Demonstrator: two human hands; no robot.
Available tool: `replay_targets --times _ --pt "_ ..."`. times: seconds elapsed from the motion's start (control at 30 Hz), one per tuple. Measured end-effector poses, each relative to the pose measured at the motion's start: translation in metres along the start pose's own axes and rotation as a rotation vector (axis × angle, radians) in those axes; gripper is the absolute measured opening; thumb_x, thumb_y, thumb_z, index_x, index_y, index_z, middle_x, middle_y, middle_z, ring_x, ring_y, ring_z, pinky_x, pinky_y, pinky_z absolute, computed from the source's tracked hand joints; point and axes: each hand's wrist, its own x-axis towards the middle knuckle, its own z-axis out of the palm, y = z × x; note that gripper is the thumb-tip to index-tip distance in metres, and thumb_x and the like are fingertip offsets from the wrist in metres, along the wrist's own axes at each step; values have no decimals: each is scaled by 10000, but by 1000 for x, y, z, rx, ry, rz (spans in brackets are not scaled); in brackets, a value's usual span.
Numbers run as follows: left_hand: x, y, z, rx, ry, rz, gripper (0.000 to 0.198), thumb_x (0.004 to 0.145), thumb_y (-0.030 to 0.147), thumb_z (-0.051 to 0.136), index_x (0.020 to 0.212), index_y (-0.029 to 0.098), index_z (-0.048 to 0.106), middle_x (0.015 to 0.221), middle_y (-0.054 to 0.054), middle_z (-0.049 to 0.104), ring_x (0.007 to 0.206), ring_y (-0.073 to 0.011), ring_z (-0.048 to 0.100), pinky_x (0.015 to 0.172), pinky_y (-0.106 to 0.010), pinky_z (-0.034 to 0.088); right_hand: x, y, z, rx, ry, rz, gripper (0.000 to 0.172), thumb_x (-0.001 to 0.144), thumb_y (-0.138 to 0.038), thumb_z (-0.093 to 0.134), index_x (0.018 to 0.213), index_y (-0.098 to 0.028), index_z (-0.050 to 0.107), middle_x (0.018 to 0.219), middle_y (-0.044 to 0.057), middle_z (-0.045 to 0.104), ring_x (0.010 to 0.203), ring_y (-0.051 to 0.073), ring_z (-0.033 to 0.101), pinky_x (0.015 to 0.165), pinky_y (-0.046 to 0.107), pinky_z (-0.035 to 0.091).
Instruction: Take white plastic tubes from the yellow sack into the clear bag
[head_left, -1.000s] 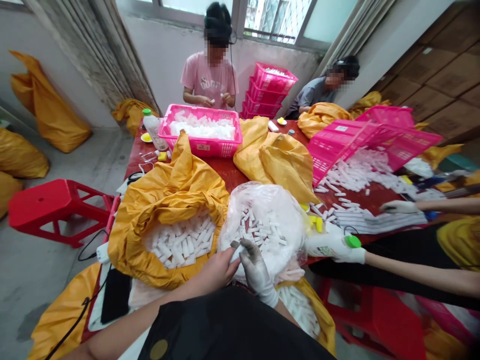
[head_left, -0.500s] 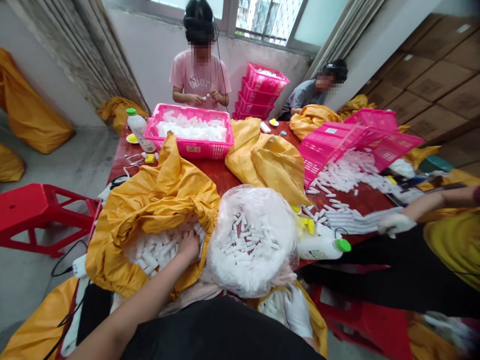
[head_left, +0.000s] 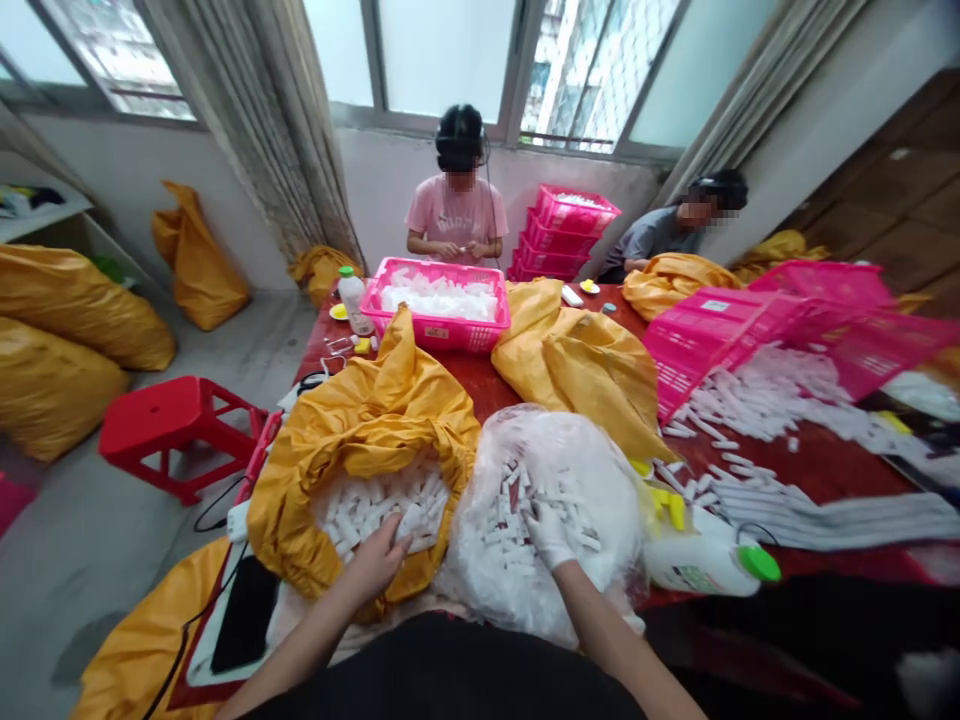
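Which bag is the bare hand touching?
The open yellow sack of small white plastic tubes, under the bare left hand; the white-gloved right hand is on the clear plastic bag beside it.

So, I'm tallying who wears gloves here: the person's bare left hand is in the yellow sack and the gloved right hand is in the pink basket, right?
Not quite: the gloved right hand isn't in the pink basket. The head view shows it at the white pieces in the clear plastic bag. The bare left hand is in the yellow sack, as you said.
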Motion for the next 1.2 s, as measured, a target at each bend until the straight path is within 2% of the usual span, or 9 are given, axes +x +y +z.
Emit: replay_targets --times 0.13,0.23,0.33,0.47,0.63,0.77,1.0,1.1,1.2 --pt "-38 40 -21 -116 -63 144 472 864 401 440 1260 161 531 1279 -121 596 1177 -248 541 1032 -359 399 -46 -61 23 322 -310 33 484 731 -484 578 1125 -218 488 645 -43 569 368 81 394 356 216 334" --pt "-52 60 -35 -199 -110 273 446 868 447 468 1231 206 561 1224 -90 623 1113 -230 558 999 -337 416 -86 -108 43 623 -443 49 433 715 -481 658 1023 -265 444 572 -111 476 312 40 298 308 167 254" --pt "-54 65 -37 -407 -264 281 490 859 565 440 1138 193 594 929 -64 673 827 -186 606 764 -282 497 -109 -126 55 695 -427 -108 350 684 -423 728 851 -235 485 636 -76 516 447 51 443 389 156 358" --pt "-50 64 -29 -658 -453 219 654 818 709 348 1073 151 577 639 2 546 499 -111 453 494 -224 403 -120 -116 52 682 -482 -239 234 752 -409 677 855 -225 576 940 3 595 527 47 479 426 176 391" --pt "-46 76 -33 -270 -217 361 433 853 542 436 1068 205 602 975 -61 650 901 -219 576 813 -286 456 -124 -114 44 668 -219 -288 215 726 -307 706 915 -243 625 925 7 578 556 63 484 437 190 382" --pt "-45 79 -34 -262 -217 381 400 865 515 426 995 179 600 887 -58 631 828 -204 560 748 -274 447 -128 -114 45 689 -218 -160 239 664 -297 738 870 -221 643 778 -8 612 529 78 485 449 206 392" --pt "-49 68 -19 -883 -670 191 467 870 610 361 869 167 509 547 70 383 400 -65 265 395 -199 208 -136 -103 50 765 -226 -38 325 647 -437 755 855 -207 659 700 -24 633 512 79 522 483 218 442" --pt "-51 71 -13 -783 -628 248 471 915 568 260 793 180 498 557 49 400 441 -82 344 442 -204 300 -144 -90 55 673 -225 -79 352 662 -450 747 911 -213 670 887 32 687 772 147 629 686 276 518" --pt "-45 64 -6 -563 -587 323 395 882 547 412 813 187 559 703 -14 564 613 -133 505 599 -242 420 -149 -54 44 637 -176 -69 390 657 -423 759 972 -237 624 924 37 680 850 188 641 770 346 522"
